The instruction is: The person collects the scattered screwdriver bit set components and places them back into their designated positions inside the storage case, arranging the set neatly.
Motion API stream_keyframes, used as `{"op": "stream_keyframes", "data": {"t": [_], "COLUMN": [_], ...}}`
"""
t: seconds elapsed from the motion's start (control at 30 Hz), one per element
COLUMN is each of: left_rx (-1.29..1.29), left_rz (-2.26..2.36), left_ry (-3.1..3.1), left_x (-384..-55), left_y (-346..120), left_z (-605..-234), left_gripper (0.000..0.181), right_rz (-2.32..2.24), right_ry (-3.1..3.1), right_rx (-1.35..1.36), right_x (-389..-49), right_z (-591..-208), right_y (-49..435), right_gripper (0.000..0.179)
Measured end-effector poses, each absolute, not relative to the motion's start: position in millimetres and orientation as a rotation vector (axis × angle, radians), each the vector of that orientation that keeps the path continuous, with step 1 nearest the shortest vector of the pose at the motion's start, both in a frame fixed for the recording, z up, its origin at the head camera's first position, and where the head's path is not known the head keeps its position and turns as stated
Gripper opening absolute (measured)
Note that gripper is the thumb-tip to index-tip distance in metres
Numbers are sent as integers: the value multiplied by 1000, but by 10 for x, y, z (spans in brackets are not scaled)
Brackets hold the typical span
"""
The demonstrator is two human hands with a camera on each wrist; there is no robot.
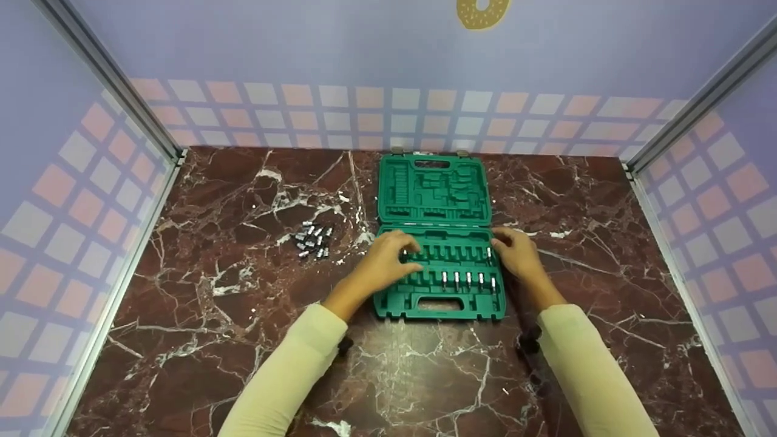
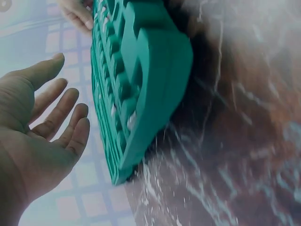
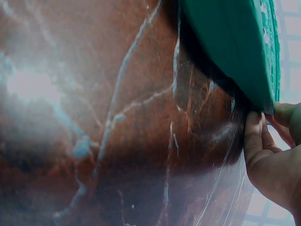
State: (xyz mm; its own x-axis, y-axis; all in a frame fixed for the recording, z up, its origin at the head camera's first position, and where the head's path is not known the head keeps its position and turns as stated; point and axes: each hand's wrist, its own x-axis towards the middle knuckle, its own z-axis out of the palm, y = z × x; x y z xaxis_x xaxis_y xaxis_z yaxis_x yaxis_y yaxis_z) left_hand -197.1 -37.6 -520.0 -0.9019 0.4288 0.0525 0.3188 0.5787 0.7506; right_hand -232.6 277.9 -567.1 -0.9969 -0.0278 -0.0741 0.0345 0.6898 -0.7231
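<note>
A green plastic tool case (image 1: 388,303) lies open and flat on the table, its molded lid (image 1: 434,209) folded back towards the wall. Small silver sockets (image 1: 468,279) stand in a row in the front part of the tray. Another socket (image 1: 489,255) is at the right end of the row behind. My left hand (image 1: 383,261) hovers over the tray's left side, fingers loosely bent and apart; the left wrist view shows nothing in the palm (image 2: 42,150). With thumb and fingers, my right hand (image 3: 270,157) grips the case's right edge near the hinge.
A loose pile of silver sockets (image 1: 314,240) lies on the marbled table (image 1: 230,340) left of the case. Patterned panels (image 1: 388,115) close off the back and both sides.
</note>
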Motion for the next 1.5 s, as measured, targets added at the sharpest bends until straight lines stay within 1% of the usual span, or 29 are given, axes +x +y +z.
{"op": "stream_keyframes", "data": {"t": [0.33,0.63,0.87,1.1,1.23,1.5], "left_rx": [519,435,402,372,299,151], "left_rz": [1253,1263,1263,1192,1145,1056], "left_ry": [2789,2887,2947,3047,3063,3068], "left_x": [-1936,-1927,-1892,-1862,-1839,-1837], "left_y": [-817,-1211,-1499,-1747,-1853,-2016], "left_z": [-5146,-5192,-5219,-5351,-5446,-5589], "left_gripper": [33,35,43,52,51,41], "right_rz": [-1206,-1214,-1211,-1217,-1206,-1216], "right_ry": [2805,2800,2816,2814,2813,2805], "right_rx": [21,29,3,25,23,33], "right_x": [-2331,-2340,-2333,-2337,-2336,-2337], "right_z": [-5684,-5694,-5680,-5684,-5680,-5684], "right_y": [2769,2772,2782,2774,2773,2776], "right_gripper": [35,35,35,34,35,36]}}
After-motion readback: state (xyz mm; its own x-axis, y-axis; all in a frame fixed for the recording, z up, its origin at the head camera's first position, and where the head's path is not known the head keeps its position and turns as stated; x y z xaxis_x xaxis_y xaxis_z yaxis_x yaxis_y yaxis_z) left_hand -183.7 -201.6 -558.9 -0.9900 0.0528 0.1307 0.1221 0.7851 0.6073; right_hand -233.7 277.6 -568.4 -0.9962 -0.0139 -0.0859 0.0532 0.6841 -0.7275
